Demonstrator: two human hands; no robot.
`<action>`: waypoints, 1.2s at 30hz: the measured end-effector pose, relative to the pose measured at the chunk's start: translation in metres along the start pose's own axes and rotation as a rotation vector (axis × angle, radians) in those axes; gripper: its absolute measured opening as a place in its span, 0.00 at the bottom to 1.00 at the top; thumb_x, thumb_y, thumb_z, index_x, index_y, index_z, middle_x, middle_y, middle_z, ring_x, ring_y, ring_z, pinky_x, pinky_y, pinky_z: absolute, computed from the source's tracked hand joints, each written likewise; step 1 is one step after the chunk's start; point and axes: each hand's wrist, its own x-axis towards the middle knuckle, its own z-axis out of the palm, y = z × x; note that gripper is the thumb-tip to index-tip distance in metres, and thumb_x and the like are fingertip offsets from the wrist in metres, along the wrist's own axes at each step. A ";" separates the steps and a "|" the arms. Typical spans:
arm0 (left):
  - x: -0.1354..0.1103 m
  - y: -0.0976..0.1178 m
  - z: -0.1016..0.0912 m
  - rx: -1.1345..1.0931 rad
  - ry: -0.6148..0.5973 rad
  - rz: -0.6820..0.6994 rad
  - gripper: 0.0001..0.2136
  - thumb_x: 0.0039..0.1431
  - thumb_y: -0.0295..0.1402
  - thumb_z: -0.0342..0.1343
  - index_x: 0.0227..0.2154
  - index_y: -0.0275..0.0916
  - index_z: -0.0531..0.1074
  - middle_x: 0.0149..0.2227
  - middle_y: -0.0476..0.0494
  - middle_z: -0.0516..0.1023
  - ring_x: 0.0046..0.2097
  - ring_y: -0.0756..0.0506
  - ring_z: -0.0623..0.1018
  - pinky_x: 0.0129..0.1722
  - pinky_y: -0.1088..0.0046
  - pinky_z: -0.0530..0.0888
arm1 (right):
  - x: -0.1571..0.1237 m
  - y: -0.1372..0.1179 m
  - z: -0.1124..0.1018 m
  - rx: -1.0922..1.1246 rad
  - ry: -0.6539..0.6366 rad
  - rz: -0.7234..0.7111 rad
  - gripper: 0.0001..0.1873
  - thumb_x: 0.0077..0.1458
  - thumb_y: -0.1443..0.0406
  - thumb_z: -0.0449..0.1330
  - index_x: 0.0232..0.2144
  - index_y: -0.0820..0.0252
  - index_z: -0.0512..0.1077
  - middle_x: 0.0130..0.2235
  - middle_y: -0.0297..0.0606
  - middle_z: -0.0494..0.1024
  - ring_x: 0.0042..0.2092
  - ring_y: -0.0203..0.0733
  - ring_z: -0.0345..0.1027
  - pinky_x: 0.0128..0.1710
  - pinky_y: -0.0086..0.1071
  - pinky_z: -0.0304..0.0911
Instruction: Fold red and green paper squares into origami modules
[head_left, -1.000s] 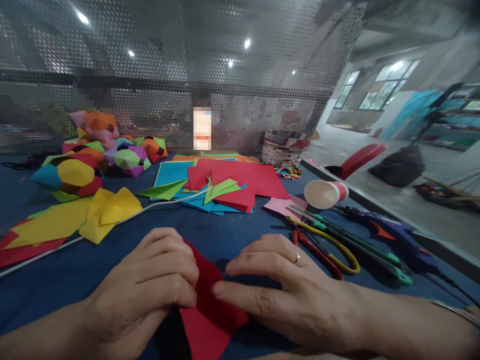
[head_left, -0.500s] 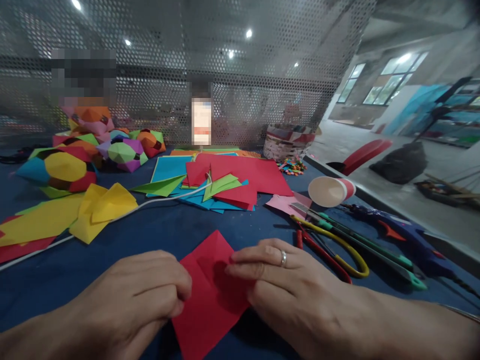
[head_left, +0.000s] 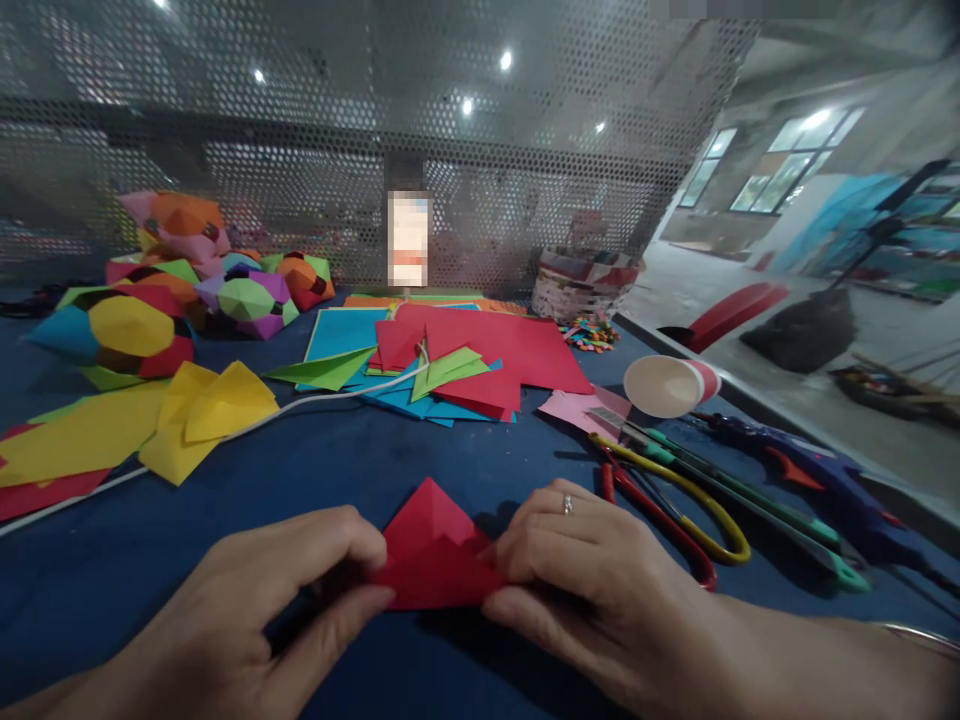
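Observation:
A red sheet of paper (head_left: 435,560), bent into a triangle with its point away from me, lies between my hands over the blue table. My left hand (head_left: 277,590) pinches its left corner between thumb and fingers. At the right corner, the thumb and fingers of my right hand (head_left: 592,590), which wears a ring, close on the paper too. Just beyond my right hand lie scissors (head_left: 720,535) with one yellow and one red handle loop. A green utility knife (head_left: 750,500) rests beside them.
Colored paper sheets (head_left: 495,345) are piled ahead, crossed by a white cord (head_left: 322,398). Folded yellow paper (head_left: 217,410) and multicolored paper balls (head_left: 135,335) sit left. A paper cup (head_left: 667,387) lies tipped over near a blue glue gun (head_left: 817,480). A perforated metal screen (head_left: 315,150) stands behind.
The red paper was an open diamond with its near corner toward me; now it is folded over into a triangle. Both hands have shifted to pinch its side corners.

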 end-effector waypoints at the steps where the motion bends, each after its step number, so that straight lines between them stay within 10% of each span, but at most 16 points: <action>1: 0.005 0.000 0.001 -0.012 -0.012 0.002 0.05 0.74 0.42 0.57 0.41 0.51 0.74 0.30 0.59 0.80 0.27 0.53 0.79 0.28 0.85 0.75 | 0.002 -0.002 0.001 -0.001 0.005 0.060 0.13 0.77 0.61 0.62 0.35 0.57 0.76 0.33 0.30 0.83 0.34 0.36 0.74 0.39 0.32 0.65; 8: 0.018 -0.001 0.007 -0.062 -0.074 -0.076 0.07 0.70 0.35 0.56 0.48 0.52 0.72 0.22 0.65 0.72 0.18 0.55 0.72 0.19 0.87 0.67 | 0.018 -0.009 0.012 -0.065 -0.106 0.441 0.14 0.68 0.61 0.70 0.30 0.57 0.76 0.29 0.29 0.79 0.30 0.37 0.67 0.33 0.31 0.58; 30: 0.015 -0.007 0.011 0.074 -0.067 0.162 0.08 0.74 0.30 0.49 0.37 0.47 0.68 0.24 0.59 0.74 0.19 0.52 0.72 0.19 0.77 0.65 | 0.033 -0.001 0.019 -0.325 -0.232 0.563 0.10 0.65 0.64 0.64 0.30 0.55 0.72 0.24 0.28 0.68 0.29 0.38 0.60 0.32 0.31 0.44; 36: 0.016 -0.007 0.005 0.120 -0.014 0.282 0.10 0.75 0.26 0.50 0.39 0.46 0.73 0.34 0.52 0.79 0.31 0.47 0.78 0.33 0.69 0.72 | 0.031 -0.001 0.019 -0.334 -0.213 0.520 0.09 0.64 0.65 0.65 0.30 0.55 0.71 0.23 0.27 0.67 0.27 0.37 0.60 0.31 0.31 0.45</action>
